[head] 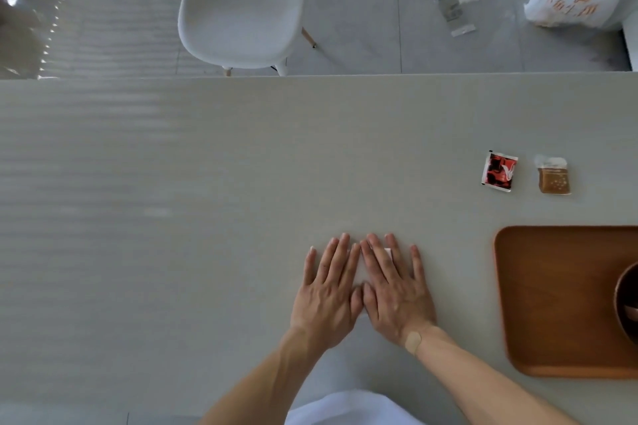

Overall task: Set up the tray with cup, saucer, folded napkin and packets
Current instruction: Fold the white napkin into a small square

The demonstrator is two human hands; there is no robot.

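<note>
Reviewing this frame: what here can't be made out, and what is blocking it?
- Napkin: head view, almost all of it lies under the left hand and right hand, both pressed flat; its fold state cannot be told.
- Tray: its right part is cut off by the frame edge.
- Dark round vessel on the tray: mostly cut off; cup or saucer unclear.
- Red packet and brown packet: print too small to read.
</note>
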